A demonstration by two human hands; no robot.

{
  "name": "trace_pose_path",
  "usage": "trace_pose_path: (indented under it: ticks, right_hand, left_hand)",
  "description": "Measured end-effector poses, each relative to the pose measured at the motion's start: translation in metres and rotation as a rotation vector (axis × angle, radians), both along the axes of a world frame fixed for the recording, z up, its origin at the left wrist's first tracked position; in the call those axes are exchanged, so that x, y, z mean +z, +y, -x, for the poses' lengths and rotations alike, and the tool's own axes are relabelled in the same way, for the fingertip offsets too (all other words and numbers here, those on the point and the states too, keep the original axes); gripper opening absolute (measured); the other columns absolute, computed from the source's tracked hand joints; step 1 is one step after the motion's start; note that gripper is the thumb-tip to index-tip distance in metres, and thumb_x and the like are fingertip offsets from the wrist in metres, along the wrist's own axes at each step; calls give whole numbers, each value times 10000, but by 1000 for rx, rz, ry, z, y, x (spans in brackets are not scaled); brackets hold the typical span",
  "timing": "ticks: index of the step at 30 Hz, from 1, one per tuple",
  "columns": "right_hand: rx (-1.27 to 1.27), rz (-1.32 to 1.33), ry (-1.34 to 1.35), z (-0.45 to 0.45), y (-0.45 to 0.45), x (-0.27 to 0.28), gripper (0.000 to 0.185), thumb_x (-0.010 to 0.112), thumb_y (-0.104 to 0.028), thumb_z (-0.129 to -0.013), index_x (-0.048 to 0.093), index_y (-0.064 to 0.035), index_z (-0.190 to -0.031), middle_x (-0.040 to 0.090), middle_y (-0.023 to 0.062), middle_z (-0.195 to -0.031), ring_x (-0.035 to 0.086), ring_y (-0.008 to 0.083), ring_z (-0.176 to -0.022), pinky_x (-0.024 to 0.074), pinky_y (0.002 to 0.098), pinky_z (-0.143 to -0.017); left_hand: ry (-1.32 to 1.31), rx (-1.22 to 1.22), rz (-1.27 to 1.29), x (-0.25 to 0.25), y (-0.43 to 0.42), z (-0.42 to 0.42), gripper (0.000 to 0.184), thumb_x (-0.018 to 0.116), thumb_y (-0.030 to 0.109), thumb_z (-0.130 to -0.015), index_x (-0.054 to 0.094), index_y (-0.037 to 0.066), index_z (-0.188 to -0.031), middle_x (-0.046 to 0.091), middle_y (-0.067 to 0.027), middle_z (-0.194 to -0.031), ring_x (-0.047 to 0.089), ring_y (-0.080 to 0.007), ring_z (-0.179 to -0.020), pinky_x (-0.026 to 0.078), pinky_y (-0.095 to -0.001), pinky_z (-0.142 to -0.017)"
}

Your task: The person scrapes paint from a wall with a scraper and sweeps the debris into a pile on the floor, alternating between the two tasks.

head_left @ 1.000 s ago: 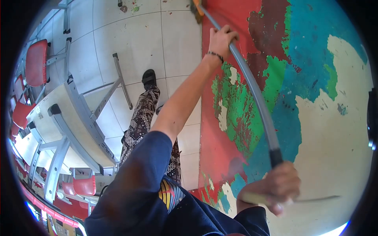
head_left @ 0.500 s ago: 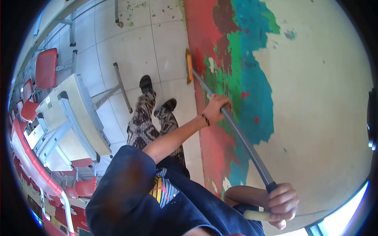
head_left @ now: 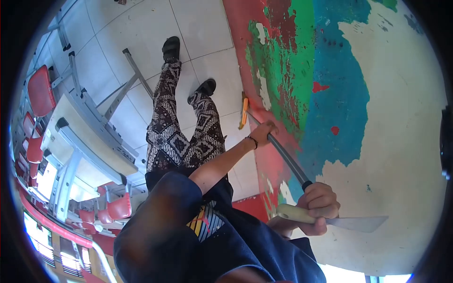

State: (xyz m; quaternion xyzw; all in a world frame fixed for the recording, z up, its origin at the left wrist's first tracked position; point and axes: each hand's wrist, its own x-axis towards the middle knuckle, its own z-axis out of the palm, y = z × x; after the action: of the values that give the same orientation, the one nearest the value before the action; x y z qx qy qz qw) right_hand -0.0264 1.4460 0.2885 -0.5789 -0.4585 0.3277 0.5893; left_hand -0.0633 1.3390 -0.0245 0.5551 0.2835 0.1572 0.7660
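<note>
Within the curled right fingers: upper end of grey-poled, orange-headed broom, plus cream-handled, flat metal-bladed scraper. Left fingers grip pole; broom head beyond them.

Desk: at the left, a pale top crossed in view by a grey bar with black end caps (whether the desk is upturned, I cannot tell).
Chairs: a red seat beyond the desk, another red seat below it in view, more crowded at the far left.
Red rail: curved, meeting a pale tube.
Windows: slatted, bright, lower left.
</note>
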Motion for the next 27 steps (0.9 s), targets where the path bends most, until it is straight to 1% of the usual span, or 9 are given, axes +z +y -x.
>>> trace_pose_path:
  ticks: [1, 5, 10, 13, 16, 20, 22, 25, 27]
  right_hand:
    - [0, 2, -22, 6, 11, 5, 189, 505, -208, -733, 465, -74, -605, 358, 4, -430, 358, 124, -325, 303, 294, -347]
    - [43, -109, -114, 40, 56, 25, 224, 523, -221, -751, 467, -61, -605, 377, 1, -426, 335, 115, -307, 370, 263, -325]
    - [187, -203, -88, 62, 98, 52, 214, 534, -208, -755, 496, -55, -611, 410, 6, -415, 388, 120, -316, 377, 254, -339]
    - [390, -331, -23, 67, 113, 60, 182, 533, -170, -750, 507, -62, -605, 463, 15, -434, 455, 120, -340, 396, 237, -361]
    - [462, -417, -24, 74, 119, 56, 215, 508, -157, -769, 500, -58, -578, 430, 13, -385, 429, 114, -313, 373, 229, -367]
    - [401, -399, -40, 82, 117, 29, 254, 496, -183, -779, 488, -62, -556, 412, 5, -363, 394, 107, -293, 348, 246, -367]
    - [421, -383, -37, 74, 109, 20, 263, 482, -207, -786, 480, -69, -562, 418, 6, -363, 371, 104, -285, 336, 267, -368]
    - [331, -438, 22, 67, 88, 39, 235, 475, -208, -777, 478, -77, -582, 422, 11, -360, 377, 108, -287, 352, 266, -377]
    - [322, -491, 67, 56, 63, 59, 196, 480, -200, -744, 481, -84, -587, 427, 11, -363, 391, 105, -295, 357, 244, -377]
  left_hand:
    - [10, 38, 26, 7, 20, 5, 274, 599, -60, -633, 610, 77, -870, 552, -112, -925, 559, -303, -924, 468, -396, -775]
    - [-8, 127, -27, 31, 97, 35, 220, 598, -69, -641, 618, 54, -822, 564, -114, -917, 568, -308, -922, 479, -393, -760]
    - [-40, 176, -148, 39, 175, 58, 203, 583, -69, -671, 630, 69, -813, 580, -117, -929, 583, -303, -903, 489, -373, -741]
    - [-9, 226, -197, 43, 222, 72, 207, 598, -57, -661, 626, 78, -816, 579, -123, -921, 596, -305, -845, 492, -377, -714]
    - [31, 328, -326, 42, 278, 83, 205, 598, -59, -657, 623, 76, -809, 583, -115, -905, 591, -312, -863, 487, -375, -717]
    - [77, 460, -532, 24, 353, 89, 234, 599, -63, -644, 632, 85, -821, 593, -100, -866, 567, -313, -841, 471, -379, -716]
    - [99, 506, -623, 32, 373, 91, 244, 601, -63, -638, 635, 88, -826, 595, -95, -852, 557, -310, -836, 465, -380, -718]
    - [100, 506, -683, 60, 368, 88, 271, 610, -55, -621, 636, 88, -850, 594, -81, -817, 538, -308, -840, 441, -381, -769]
    - [36, 462, -724, 86, 341, 83, 212, 570, -60, -684, 622, 52, -856, 598, -120, -833, 544, -322, -828, 428, -388, -756]
